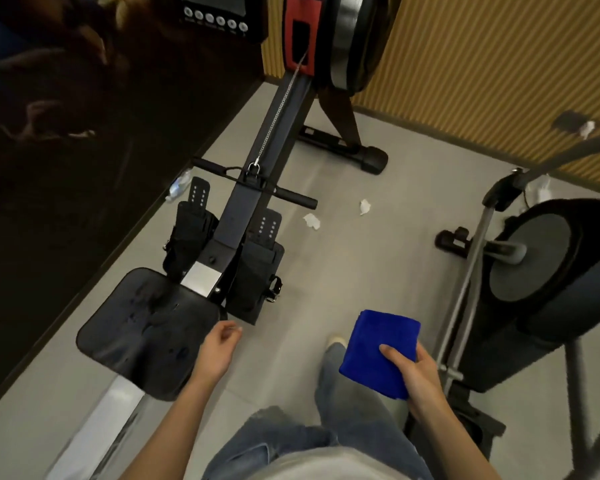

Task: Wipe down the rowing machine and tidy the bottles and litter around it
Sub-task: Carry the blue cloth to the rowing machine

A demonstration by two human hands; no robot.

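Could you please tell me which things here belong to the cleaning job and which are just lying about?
For the job: black rowing machine; folded blue cloth, gripped by the right hand; crumpled white tissue by the footrest; crumpled white tissue farther right; clear plastic bottle against the dark wall.
Just lying about: grey-and-black exercise machine at right; yellow ribbed wall panel.

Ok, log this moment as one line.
right hand: holds blue cloth | left hand: empty, beside seat | floor: crumpled tissues | bottle: by wall
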